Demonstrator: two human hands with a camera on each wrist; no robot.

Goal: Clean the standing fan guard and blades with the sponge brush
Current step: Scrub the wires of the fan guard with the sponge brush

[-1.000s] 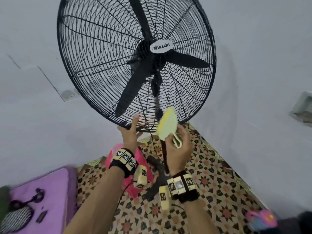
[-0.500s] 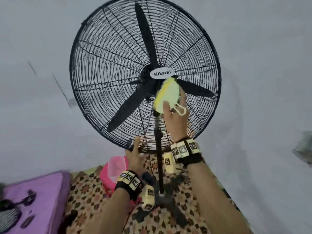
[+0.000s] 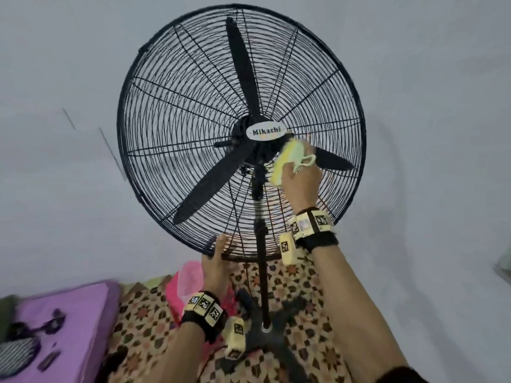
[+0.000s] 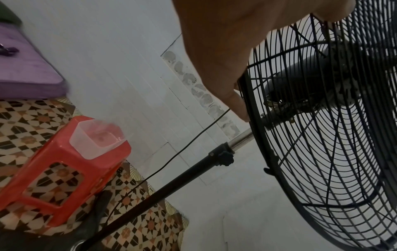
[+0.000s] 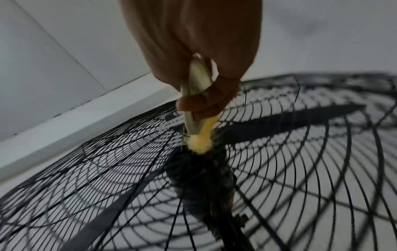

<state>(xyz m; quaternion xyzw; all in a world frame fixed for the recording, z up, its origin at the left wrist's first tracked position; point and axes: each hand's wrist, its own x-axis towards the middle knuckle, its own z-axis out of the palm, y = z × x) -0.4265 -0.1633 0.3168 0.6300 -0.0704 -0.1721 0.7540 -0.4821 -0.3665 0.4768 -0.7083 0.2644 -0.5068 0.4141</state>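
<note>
A black standing fan fills the head view, with a round wire guard [image 3: 171,111], three black blades [image 3: 243,67] behind it and a white "Mikachi" badge [image 3: 266,131] at the hub. My right hand [image 3: 300,181] grips a yellow-green sponge brush [image 3: 287,158] and presses it against the front guard just below and to the right of the badge. In the right wrist view the yellow sponge [image 5: 199,146] touches the guard wires [image 5: 107,161] over the hub. My left hand [image 3: 217,261] holds the guard's bottom rim, thumb [image 4: 240,105] along the rim [image 4: 251,135].
The fan's pole [image 3: 262,272] runs down to a dark base [image 3: 265,341] on a patterned floor. A red plastic stool [image 4: 64,169] with a clear container [image 4: 98,137] on it stands left of the pole. A purple mat [image 3: 55,327] lies at far left. A pale wall is close behind the fan.
My right hand lifted the sponge brush from below the guard's bottom rim up to the hub, then slightly right beside the badge. My left hand stayed at the bottom rim.
</note>
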